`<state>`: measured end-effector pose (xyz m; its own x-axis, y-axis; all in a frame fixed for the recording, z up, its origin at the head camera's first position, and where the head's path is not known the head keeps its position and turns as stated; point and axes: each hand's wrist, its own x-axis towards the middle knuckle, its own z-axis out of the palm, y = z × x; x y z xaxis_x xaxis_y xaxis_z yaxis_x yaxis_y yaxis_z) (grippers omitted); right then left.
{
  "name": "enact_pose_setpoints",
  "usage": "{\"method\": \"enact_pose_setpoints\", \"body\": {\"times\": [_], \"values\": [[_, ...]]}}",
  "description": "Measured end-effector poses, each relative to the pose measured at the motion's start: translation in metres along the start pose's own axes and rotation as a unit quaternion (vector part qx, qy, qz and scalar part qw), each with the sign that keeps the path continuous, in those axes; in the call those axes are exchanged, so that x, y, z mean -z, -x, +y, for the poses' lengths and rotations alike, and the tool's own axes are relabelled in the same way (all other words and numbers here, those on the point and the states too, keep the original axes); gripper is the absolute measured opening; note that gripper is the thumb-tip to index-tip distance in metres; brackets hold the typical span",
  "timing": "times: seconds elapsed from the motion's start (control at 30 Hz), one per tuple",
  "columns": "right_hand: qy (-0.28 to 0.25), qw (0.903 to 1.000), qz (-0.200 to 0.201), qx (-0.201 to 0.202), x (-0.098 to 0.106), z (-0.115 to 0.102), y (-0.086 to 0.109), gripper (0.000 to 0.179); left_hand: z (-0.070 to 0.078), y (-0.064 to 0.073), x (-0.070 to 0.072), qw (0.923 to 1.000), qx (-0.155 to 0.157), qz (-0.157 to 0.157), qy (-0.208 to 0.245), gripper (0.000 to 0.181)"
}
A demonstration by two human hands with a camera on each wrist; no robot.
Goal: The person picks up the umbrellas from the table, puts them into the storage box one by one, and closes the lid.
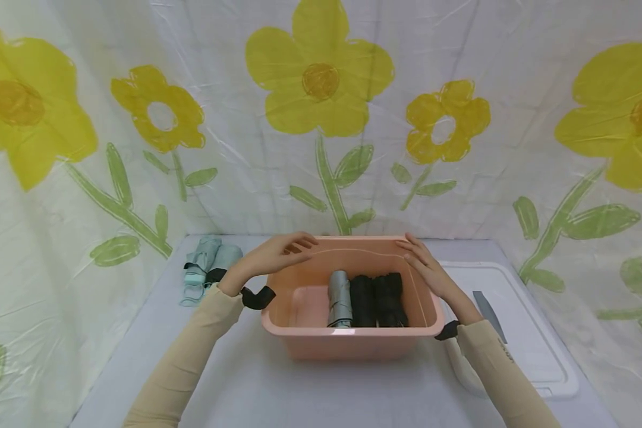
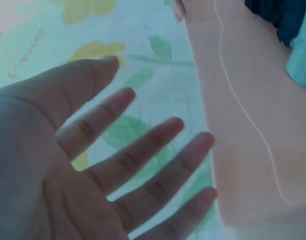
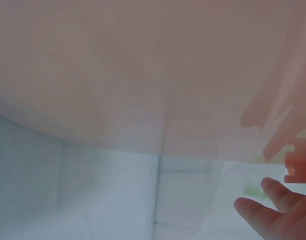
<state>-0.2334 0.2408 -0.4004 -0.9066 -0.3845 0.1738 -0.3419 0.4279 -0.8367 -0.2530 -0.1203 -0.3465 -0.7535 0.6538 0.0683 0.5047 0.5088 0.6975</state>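
Observation:
A pink plastic bin [image 1: 348, 348] stands in the middle of the table. Inside, one grey-green rolled cloth [image 1: 340, 297] lies beside black rolled cloths [image 1: 377, 300] toward the right; the bin's left part shows bare floor. My left hand [image 1: 275, 252] hovers at the back left rim, and the left wrist view shows its fingers [image 2: 158, 185] spread with nothing held. At the back right rim, my right hand [image 1: 428, 267] has its fingers extended over the edge. Two of its fingertips [image 3: 250, 207] appear close to the bin's rim in the right wrist view; contact is unclear.
Light teal rolled cloths [image 1: 208, 261] with black bands lie at the table's back left. On the right lies a white lid [image 1: 535, 333] with a grey strip [image 1: 489, 315] on it, partly behind my right forearm. A flower-printed curtain [image 1: 219, 196] hangs behind the table.

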Motion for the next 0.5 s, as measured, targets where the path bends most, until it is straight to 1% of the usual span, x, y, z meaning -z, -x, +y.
{"method": "enact_pose_setpoints", "body": {"times": [0.1, 0.27, 0.43, 0.47, 0.5], "values": [[0.001, 1.0, 0.0, -0.004, 0.0, 0.001, 0.0, 0.042, -0.007, 0.007, 0.003, 0.9996, -0.011, 0.027, 0.002, 0.032], [-0.001, 1.0, 0.003, -0.006, 0.0, 0.001, 0.001, 0.042, -0.022, 0.017, 0.005, 0.9967, -0.01, 0.081, 0.002, 0.029], [-0.002, 1.0, 0.003, -0.003, -0.001, 0.0, 0.0, 0.042, -0.037, 0.026, 0.006, 0.9896, -0.001, 0.144, 0.007, 0.033], [-0.001, 1.0, 0.003, -0.003, -0.001, 0.0, 0.0, 0.042, -0.035, 0.029, 0.006, 0.9879, 0.002, 0.155, 0.009, 0.033], [-0.002, 1.0, 0.003, -0.002, -0.001, 0.0, 0.0, 0.042, -0.037, 0.031, 0.006, 0.9858, 0.004, 0.168, 0.01, 0.033]]}}
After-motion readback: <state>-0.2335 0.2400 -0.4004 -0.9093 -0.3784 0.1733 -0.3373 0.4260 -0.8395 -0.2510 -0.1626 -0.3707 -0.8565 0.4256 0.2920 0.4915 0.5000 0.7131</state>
